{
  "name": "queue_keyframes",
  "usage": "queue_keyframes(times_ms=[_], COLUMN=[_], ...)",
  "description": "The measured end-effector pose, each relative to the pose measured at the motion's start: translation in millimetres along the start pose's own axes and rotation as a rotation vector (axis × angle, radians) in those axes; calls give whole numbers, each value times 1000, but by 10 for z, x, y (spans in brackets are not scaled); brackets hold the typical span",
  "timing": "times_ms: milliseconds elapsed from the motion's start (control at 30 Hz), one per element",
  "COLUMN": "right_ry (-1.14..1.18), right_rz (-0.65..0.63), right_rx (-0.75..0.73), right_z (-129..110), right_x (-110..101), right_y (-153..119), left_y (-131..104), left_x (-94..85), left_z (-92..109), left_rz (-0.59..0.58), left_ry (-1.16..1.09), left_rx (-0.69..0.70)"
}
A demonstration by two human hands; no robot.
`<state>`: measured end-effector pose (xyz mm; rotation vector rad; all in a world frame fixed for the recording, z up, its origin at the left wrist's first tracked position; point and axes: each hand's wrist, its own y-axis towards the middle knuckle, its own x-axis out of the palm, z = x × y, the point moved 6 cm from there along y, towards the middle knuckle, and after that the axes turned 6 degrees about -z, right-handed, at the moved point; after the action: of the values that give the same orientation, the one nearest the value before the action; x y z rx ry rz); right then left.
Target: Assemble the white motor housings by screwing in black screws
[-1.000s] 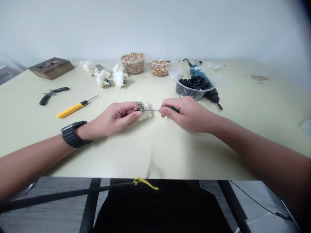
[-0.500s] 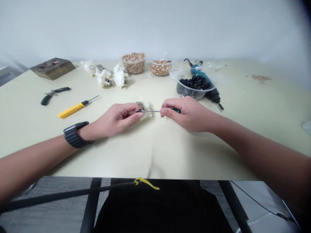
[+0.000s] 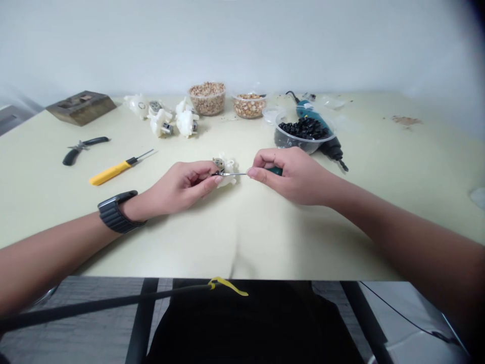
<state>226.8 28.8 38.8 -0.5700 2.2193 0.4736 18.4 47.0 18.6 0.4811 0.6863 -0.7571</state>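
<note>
Near the middle of the table (image 3: pixel 242 237), the left hand (image 3: pixel 182 184) pinches a small white motor part (image 3: pixel 225 172) at its fingertips. Just right, the right hand (image 3: pixel 291 174) grips a green-handled screwdriver (image 3: pixel 261 172), its tip touching the part.

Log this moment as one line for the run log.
left hand: holds white motor part | right hand: grip on green-handled screwdriver, tip at part | table: yellow screwdriver, black-bead bowl
</note>
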Motion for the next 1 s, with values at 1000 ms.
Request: queue_keyframes(times_ms=[1000], right_ry=[-594], right_rz=[155], right_rx=[-40], right_z=[102], right_x=[73], right_y=[51], left_y=[-8], left_x=[-2], left_z=[21], left_rz=[143], left_ry=[-133], left_rx=[11])
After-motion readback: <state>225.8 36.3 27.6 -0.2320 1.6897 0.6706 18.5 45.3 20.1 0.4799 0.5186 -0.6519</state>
